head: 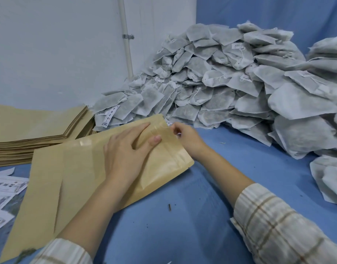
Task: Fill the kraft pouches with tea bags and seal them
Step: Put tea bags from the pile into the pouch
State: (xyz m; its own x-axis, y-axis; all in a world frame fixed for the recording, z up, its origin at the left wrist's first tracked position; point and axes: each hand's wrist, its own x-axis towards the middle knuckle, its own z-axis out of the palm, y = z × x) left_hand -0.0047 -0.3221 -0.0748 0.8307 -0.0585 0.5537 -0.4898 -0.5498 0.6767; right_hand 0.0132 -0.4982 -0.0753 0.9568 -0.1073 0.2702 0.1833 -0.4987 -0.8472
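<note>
**Pouch mouth orientation relative to the hands**

The pouch point(160, 162) lies flat on the blue counter point(211, 187), on top of other kraft sheets. Its long axis runs diagonally, from near left to far right, and its mouth end points up and away, toward the tea bag pile point(230, 77).

The left hand point(127, 155) rests palm down on the pouch, fingers spread flat and extended toward the mouth. It grips nothing; it pins the pouch to the counter.

The right hand point(184, 138) is at the far right corner of the mouth. Its fingertips are drawn together at the top edge, apparently pinching the lip (whether one layer or both is held cannot be told).

Judgement: the current step is either opening or sealing the mouth. The pouch looks flat, which suggests it is not yet filled.

The controlling relation is this: the mouth lies directly between the right hand and the pile, and the right hand is the nearer of the two to the tea bags. The pile begins just beyond the mouth edge.

The stack point(36, 130) of empty pouches sits to the left, well apart from the right hand.
</note>
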